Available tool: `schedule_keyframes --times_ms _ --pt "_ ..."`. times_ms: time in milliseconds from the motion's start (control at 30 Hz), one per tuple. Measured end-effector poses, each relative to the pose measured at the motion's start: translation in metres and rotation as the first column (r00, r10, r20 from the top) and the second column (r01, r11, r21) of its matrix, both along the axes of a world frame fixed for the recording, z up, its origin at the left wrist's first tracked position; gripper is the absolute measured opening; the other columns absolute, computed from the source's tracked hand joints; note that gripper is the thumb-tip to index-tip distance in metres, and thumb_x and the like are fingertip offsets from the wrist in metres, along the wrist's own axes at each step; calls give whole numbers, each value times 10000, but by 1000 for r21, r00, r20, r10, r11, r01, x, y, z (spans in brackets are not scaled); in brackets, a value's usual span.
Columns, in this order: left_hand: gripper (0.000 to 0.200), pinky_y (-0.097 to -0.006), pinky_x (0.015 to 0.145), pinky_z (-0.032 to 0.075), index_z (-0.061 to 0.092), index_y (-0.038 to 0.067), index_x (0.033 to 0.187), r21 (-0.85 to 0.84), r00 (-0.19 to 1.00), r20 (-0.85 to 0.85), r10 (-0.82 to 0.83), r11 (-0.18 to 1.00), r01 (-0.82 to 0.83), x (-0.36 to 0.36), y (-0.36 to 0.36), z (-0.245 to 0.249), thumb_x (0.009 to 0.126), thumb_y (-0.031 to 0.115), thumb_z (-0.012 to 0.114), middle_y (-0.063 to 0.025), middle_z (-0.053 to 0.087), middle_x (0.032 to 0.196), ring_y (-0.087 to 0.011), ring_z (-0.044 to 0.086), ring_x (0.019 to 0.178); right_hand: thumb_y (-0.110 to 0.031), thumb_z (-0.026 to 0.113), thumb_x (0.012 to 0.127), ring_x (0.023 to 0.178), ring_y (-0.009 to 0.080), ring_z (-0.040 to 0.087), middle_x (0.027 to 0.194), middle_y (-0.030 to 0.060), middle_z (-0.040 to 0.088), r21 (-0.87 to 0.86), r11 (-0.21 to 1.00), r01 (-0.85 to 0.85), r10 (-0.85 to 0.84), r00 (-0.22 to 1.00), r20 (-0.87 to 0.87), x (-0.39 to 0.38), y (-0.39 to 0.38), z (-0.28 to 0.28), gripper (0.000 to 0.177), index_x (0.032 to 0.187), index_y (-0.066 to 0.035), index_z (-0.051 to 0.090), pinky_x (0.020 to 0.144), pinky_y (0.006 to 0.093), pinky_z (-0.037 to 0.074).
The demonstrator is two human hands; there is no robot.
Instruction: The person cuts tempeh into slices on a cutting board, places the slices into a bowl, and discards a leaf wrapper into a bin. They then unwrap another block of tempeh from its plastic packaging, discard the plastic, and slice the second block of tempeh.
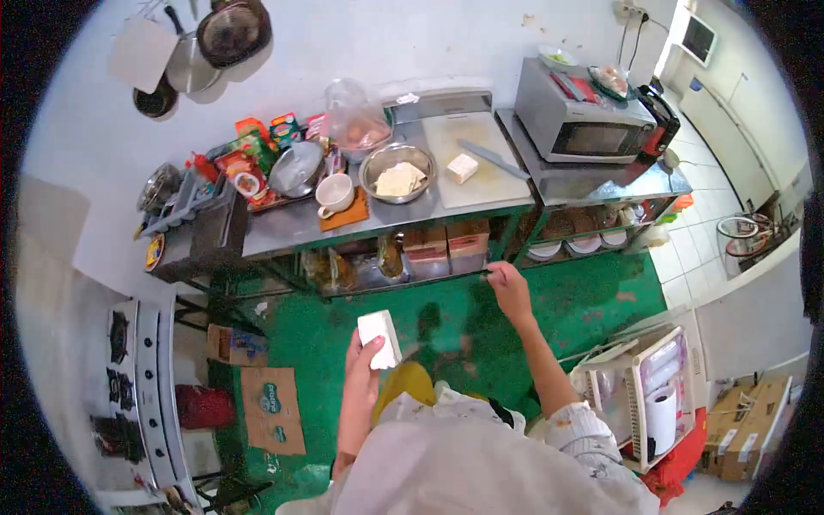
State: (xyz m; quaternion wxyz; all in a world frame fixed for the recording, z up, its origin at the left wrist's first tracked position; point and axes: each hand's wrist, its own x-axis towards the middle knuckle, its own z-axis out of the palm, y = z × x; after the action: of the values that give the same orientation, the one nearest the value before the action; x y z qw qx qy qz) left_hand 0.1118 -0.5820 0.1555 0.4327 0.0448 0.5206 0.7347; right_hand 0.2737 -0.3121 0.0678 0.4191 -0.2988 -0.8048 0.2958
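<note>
My left hand [364, 360] is wrapped round a white rectangular block [378, 338] that looks like tofu, held upright over the green floor. My right hand [510, 290] reaches forward near the counter's front edge, fingers drawn together; I cannot tell what is in them. On the counter beyond, a pale block [462, 169] lies on the white cutting board [481, 194]. A knife [493, 158] rests slantwise on the board, just behind that block. Left of the board stands a steel bowl [369, 181] with pale slices [401, 179] in it.
A white cup [336, 192] and food packets [249, 174] stand left of the bowl. Right of the board, a microwave [584, 116] sits on a steel table. A stove [137, 386] is at left; a plastic rack [637, 403] stands by my right arm. Pans [233, 34] hang above.
</note>
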Motion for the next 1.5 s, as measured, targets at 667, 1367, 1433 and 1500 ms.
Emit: schedule_keyframes --times_ms 667,1367,1433,1500 --pt "733 -336 964 377 273 111 1404 39 821 31 -570 822 569 -208 374 -16 776 127 651 -86 450 1263 -192 450 1150 -261 590 781 1242 259 399 1275 73 482 282 733 -618 -49 367 929 -231 338 -54 551 1304 -245 418 1023 522 290" --pt "868 -356 937 418 181 130 1428 -97 984 -61 -165 983 159 -154 484 -46 728 -3 677 -132 513 1211 -218 514 1086 -271 667 733 1119 362 471 1213 188 509 -111 977 -182 212 778 592 -253 436 -35 562 1224 -58 497 965 449 363" --pt "905 -357 924 430 174 135 1430 -151 972 -106 -209 970 192 -147 497 -58 706 -4 701 -138 514 1201 -221 514 1084 -270 642 761 1094 367 480 1179 189 523 -203 977 -60 197 610 767 -191 435 -24 524 1204 -28 504 942 435 378" --pt "950 -360 904 452 193 120 1415 -196 951 -181 -251 957 216 -139 511 -79 652 -17 742 -145 495 1201 -233 510 1088 -265 634 770 1091 361 480 1176 182 521 -236 972 -13 205 547 811 -144 426 -29 511 1201 -23 502 928 442 385"
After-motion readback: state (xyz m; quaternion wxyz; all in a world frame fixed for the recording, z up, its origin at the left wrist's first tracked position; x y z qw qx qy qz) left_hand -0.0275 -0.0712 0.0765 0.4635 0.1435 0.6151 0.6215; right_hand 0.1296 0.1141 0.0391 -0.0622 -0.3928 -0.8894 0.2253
